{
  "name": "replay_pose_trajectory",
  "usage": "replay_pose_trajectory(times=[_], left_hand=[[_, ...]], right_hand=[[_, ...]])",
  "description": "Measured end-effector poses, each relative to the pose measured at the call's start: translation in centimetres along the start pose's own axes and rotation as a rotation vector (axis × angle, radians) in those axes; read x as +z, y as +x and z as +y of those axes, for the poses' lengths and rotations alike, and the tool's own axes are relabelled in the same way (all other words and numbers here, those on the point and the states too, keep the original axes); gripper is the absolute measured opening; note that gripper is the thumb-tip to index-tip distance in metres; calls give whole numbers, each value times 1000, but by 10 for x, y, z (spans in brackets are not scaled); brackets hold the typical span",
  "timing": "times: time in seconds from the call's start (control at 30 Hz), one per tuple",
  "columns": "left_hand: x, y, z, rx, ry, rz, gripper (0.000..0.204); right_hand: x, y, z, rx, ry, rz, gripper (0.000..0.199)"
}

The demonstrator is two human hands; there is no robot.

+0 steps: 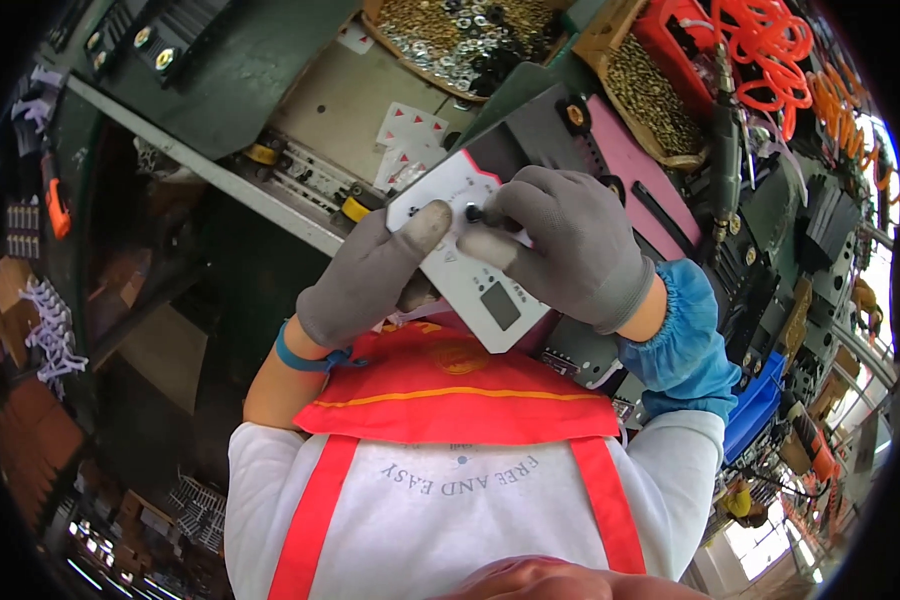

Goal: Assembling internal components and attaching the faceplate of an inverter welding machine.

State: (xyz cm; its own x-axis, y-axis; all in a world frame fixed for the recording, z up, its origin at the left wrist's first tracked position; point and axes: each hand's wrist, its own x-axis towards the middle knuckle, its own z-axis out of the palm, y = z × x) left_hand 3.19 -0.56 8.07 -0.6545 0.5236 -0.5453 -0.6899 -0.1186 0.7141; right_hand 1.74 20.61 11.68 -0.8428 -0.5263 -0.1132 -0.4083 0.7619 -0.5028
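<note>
Reference: flat white rectangular panel (468, 285) with dark window (500, 305), long axis slanting upper left to lower right. Grey-gloved left hand (363, 280) holds the panel's left edge, thumb on its face. Small black round part (473, 213) sits over the panel's upper half. Grey-gloved right hand (575, 240), at the panel's right, is nearer: forefinger at the part, thumb narrowly apart; cannot tell whether gripped.
</note>
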Motion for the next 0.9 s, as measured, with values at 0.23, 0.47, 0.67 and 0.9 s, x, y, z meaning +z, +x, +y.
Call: replay_pose_trajectory(times=[0.23,0.47,0.67,0.9], left_hand=[[5,-5,14,-45,8,46,41],[8,-6,21,-52,101,58,43],[17,-8,25,-72,87,68,44],[11,-14,26,-116,132,32,45]], right_hand=[[-35,-49,84,377,-660,807,52],[-15,-85,147,822,-431,788,71],[-53,-65,105,500,-170,1158,63],[-51,-2,-12,-60,401,940,43]])
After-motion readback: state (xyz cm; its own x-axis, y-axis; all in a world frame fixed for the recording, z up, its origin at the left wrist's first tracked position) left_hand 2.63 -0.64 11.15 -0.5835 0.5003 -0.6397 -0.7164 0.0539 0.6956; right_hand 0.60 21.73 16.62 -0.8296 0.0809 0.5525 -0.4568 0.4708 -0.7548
